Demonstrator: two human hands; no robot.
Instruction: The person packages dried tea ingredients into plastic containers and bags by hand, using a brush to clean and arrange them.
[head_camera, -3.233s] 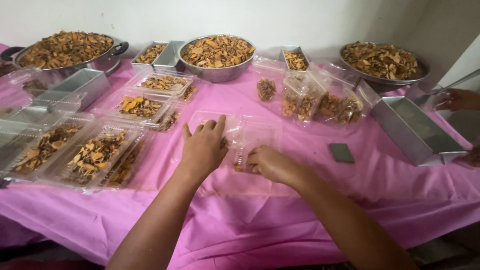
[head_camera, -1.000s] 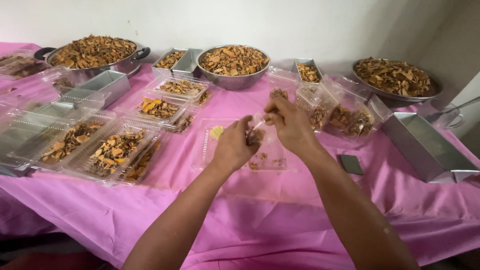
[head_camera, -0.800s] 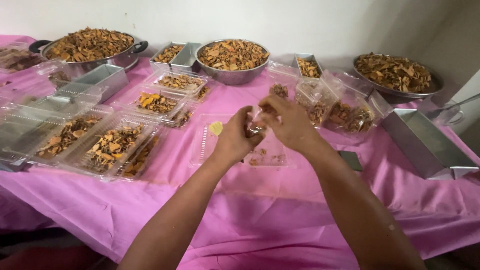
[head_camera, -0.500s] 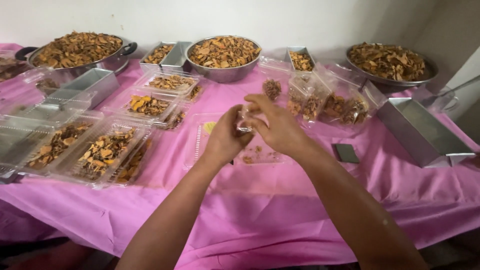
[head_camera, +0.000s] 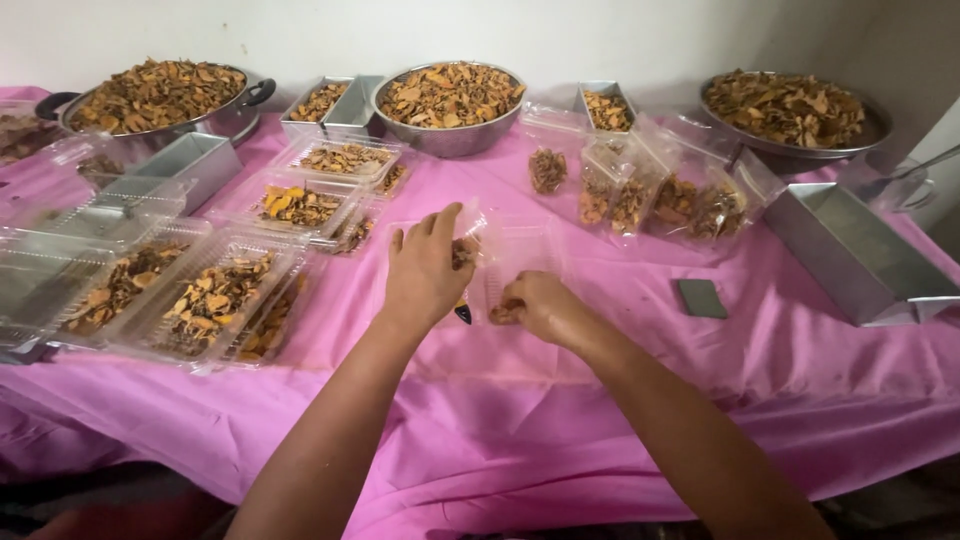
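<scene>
A clear plastic clamshell container lies on the pink tablecloth in front of me, holding a few brown dried snack pieces. My left hand rests on the container's left part, thumb and fingers against its raised clear flap. My right hand sits low at the container's front edge, fingers curled around a small clump of the dried pieces.
Filled clear containers lie at the left, and clear bags of snacks stand at the back right. Metal bowls and a pot heaped with snacks line the wall. A metal tray and a small dark pad lie at the right.
Both hands have come down from in front of the container; my right hand dropped to its front edge and my left hand moved onto its left flap.
</scene>
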